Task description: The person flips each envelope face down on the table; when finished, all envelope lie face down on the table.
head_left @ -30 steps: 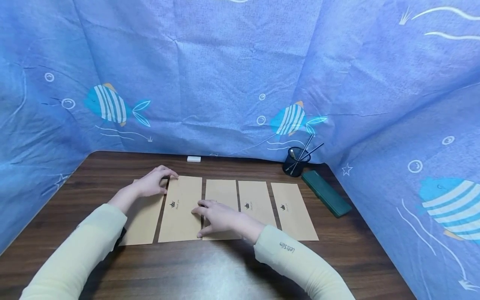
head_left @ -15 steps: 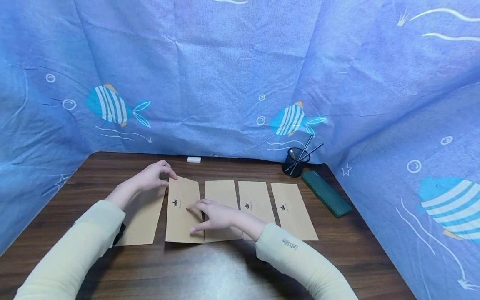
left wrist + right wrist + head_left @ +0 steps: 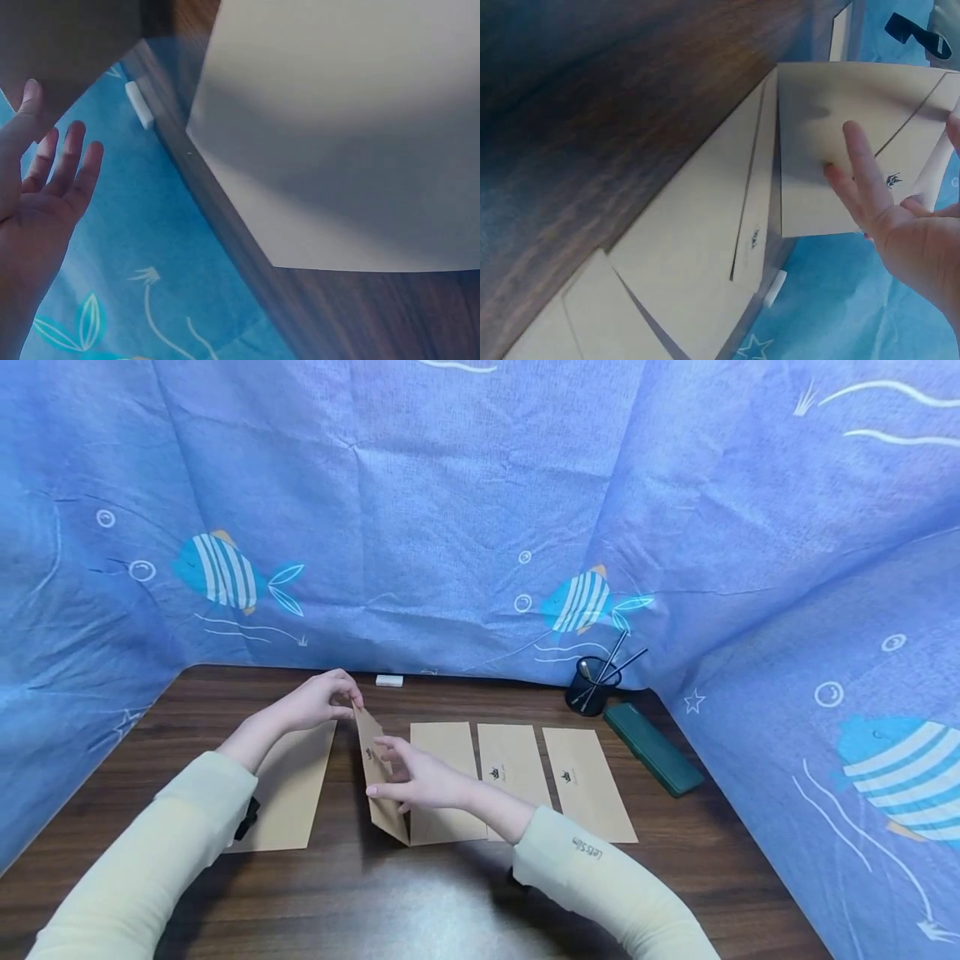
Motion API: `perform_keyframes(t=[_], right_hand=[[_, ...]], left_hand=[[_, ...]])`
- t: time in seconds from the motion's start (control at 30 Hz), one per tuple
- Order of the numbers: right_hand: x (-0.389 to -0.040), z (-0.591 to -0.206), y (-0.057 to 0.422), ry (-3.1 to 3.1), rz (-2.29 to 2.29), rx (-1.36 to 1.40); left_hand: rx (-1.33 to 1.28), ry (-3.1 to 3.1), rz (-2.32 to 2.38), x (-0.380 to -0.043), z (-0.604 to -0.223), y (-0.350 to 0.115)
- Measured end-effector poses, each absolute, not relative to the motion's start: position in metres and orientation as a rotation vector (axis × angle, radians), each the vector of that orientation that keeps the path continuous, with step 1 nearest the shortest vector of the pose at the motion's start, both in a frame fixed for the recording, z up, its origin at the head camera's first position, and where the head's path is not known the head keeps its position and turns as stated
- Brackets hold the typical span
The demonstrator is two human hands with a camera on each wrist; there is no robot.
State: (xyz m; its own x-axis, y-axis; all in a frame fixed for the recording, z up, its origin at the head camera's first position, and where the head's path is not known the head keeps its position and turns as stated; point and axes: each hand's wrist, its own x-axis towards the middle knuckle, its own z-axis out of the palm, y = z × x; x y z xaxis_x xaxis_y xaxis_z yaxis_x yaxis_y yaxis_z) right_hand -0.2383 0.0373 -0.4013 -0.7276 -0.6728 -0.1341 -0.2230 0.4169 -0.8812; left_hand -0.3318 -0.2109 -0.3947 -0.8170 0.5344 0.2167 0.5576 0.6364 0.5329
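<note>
A brown paper envelope (image 3: 384,812) with a crown print stands tilted up on its right long edge. At its far left corner my left hand (image 3: 321,702) pinches it; the left wrist view shows the thumb on the paper and the other fingers extended. My right hand (image 3: 431,779) is at the envelope's printed face, its fingers spread and loosely bent. In the right wrist view those fingers overlap the envelope (image 3: 810,202). One flat envelope (image 3: 288,797) lies to the left; to the right lie a plain-faced one (image 3: 442,739) and two crown-printed ones (image 3: 513,747), (image 3: 588,785).
At the back right corner stands a black mesh pen cup (image 3: 588,689) with pens. A dark green case (image 3: 652,750) lies beside it. A small white block (image 3: 389,680) sits at the back edge. Blue fish-patterned cloth (image 3: 450,527) hangs around the wooden table (image 3: 420,902).
The second envelope from the left has gone from lying flat to standing tilted, its left edge raised by my left hand. My right hand has shifted slightly left and up against its face.
</note>
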Motion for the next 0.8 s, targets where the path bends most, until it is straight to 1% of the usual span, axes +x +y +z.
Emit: perform_keyframes(t=[0.1,0.23,0.47,0.67,0.8], right_hand=[[-0.237,-0.398,0.037,2.146,-1.360,-0.694],[-0.236,-0.394,0.039,2.128,-1.406,-0.685],[-0.233,-0.382,0.043,2.229,-1.331,-0.815],[-0.232,-0.378,0.046,2.448,-1.080,-1.014],[-0.232,-0.380,0.047,2.516,-1.012,-1.034]], left_hand=[[-0.942,-2.792,-0.939,-0.332,-0.392,-0.207],[-0.953,-2.759,-0.928,-0.331,-0.386,-0.202],[-0.982,-2.714,-0.885,-0.330,-0.371,-0.194],[-0.975,-2.692,-0.885,-0.328,-0.363,-0.186],[-0.980,-2.686,-0.875,-0.327,-0.361,-0.181]])
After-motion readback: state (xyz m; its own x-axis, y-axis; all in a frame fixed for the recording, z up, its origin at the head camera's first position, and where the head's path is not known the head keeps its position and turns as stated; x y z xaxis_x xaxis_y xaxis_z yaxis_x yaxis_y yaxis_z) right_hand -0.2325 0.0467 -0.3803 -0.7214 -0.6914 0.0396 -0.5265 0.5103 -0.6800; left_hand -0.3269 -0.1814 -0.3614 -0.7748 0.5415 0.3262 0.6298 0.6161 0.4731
